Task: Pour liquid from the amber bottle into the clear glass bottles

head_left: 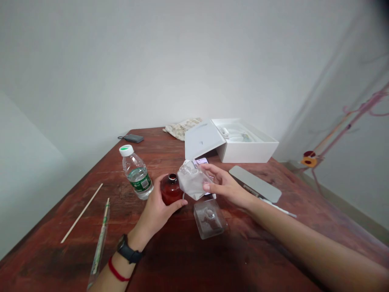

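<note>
My left hand point(161, 207) is wrapped round a dark red-brown glass bottle point(170, 190), which stands upright with its mouth uncovered. Between the thumb and fingers of my right hand point(223, 181) is a crumpled-looking piece of clear plastic packaging point(191, 180), whitish in places and tilted beside the bottle's neck. I cannot tell if it touches the bottle. Just below lies a clear plastic tray point(209, 221) with a round raised part. Behind the packaging, a phone point(201, 161) with a lit screen is partly hidden.
Left of the bottle stands a capped water bottle point(136, 174). A bare wooden stick point(82, 213) and wrapped chopsticks point(100, 243) lie at the left. An open white box point(249, 150), its lid point(202, 140), a cloth point(180, 129), a grey device point(132, 138) and a flat grey case point(255, 183) surround them.
</note>
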